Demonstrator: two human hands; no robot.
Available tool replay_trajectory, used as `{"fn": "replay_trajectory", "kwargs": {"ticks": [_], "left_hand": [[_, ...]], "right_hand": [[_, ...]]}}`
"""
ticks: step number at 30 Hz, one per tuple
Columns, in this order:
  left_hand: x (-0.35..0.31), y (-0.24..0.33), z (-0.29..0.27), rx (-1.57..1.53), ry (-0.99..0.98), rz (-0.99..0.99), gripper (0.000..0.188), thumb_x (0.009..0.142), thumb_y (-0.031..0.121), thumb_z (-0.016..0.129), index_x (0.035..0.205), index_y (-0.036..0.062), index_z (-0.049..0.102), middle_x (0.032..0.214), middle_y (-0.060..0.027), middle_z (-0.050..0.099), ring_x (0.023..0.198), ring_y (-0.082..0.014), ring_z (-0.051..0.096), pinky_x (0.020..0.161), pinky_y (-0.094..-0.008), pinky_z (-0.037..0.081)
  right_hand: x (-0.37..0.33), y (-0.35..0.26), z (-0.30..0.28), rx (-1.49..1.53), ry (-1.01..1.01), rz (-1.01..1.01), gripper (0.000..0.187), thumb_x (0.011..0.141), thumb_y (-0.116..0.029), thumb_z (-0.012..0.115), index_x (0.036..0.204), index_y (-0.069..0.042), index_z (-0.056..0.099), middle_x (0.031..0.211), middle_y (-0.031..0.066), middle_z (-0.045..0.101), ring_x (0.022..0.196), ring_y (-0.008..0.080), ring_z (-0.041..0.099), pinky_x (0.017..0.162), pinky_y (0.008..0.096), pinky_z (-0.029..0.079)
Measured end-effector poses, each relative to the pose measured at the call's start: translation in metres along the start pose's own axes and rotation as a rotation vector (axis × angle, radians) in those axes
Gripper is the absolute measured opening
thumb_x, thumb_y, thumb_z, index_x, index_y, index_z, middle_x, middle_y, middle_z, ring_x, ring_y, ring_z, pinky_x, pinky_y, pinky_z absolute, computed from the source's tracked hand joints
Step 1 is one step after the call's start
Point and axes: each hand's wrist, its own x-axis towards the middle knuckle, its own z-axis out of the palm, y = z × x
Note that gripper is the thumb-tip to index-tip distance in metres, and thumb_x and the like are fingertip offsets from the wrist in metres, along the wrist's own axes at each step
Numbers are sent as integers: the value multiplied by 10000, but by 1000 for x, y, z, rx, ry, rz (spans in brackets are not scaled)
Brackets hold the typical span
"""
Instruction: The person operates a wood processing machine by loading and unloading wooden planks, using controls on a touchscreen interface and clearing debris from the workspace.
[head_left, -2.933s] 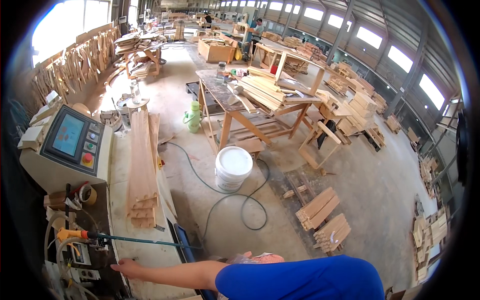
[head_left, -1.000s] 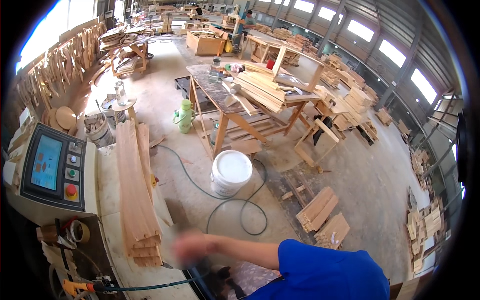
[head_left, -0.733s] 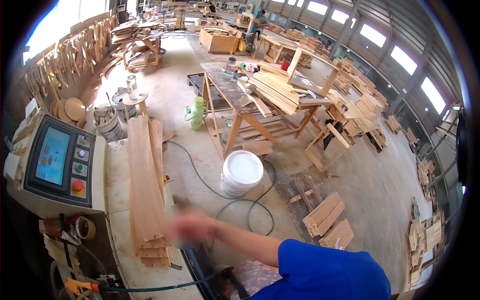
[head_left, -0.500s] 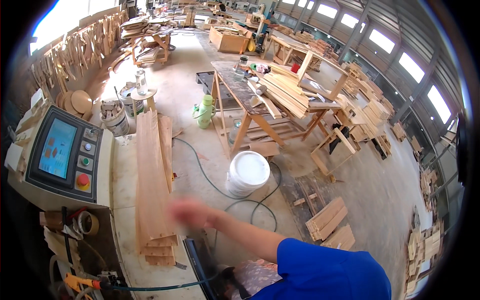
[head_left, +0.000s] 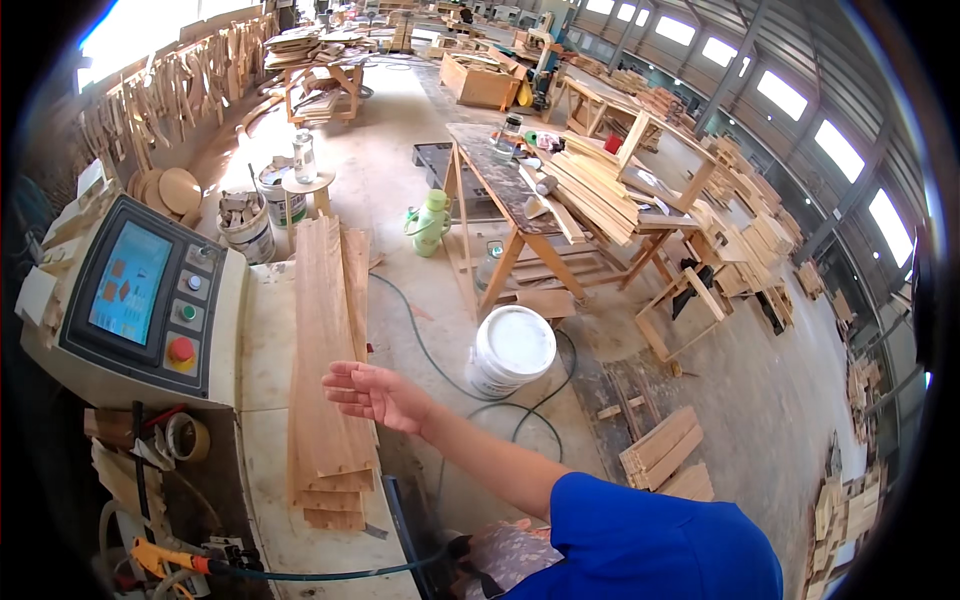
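My right hand [head_left: 377,395] reaches out from the blue sleeve [head_left: 630,535] at the lower right. Its fingers are apart, slightly bent and pointing left, with nothing in them. In the picture it overlaps the right edge of a stack of long wooden boards [head_left: 325,400]; whether it touches them I cannot tell. The boards lie lengthwise on a pale machine table [head_left: 262,440], their near ends stepped. Left of them stands a control panel [head_left: 140,290] with a lit screen and a red stop button [head_left: 181,349]. My left hand is out of view.
A lidded white bucket [head_left: 513,345] stands on the floor beside a looping green hose [head_left: 410,320]. Behind it are a green flask [head_left: 430,222] and a workbench [head_left: 500,180] piled with wood strips. An orange-handled air gun [head_left: 160,557] lies at the lower left.
My right hand, blurred before, is now sharp with its fingers apart. It has moved left over the boards' edge. The whole view has shifted slightly.
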Motion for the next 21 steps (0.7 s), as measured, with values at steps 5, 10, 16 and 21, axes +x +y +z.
{"fn": "replay_trajectory", "kwargs": {"ticks": [5,10,16,21], "left_hand": [[-2,-7,-3,6,29,-27,500,949,372,595,983,-123,647,810,-227,660,746,-364,603,682,-423,496],[-5,-30,-23,17,95,-87,513,949,382,594,984,-127,648,810,-237,665,751,-378,609,690,-433,500],[-29,-97,-76,92,201,-219,528,949,394,593,985,-130,648,810,-249,670,758,-395,617,701,-444,506],[-45,-79,-85,-65,257,-335,583,955,423,577,915,-155,642,810,-264,668,719,-351,599,675,-416,503]], "right_hand": [[21,-7,-7,-45,49,17,446,971,-188,520,1395,-100,413,1377,81,524,1226,211,550,1014,351,463],[52,-8,-15,-1,7,-11,448,952,-182,548,1374,-96,425,1372,84,524,1233,215,541,1012,361,464],[93,-18,-3,-207,131,-101,471,884,-187,651,1309,-162,452,1173,-21,515,1063,131,544,950,341,454],[139,1,46,-623,45,-139,750,883,-115,583,1518,-59,188,1566,111,246,1426,215,289,1126,338,306]]}}
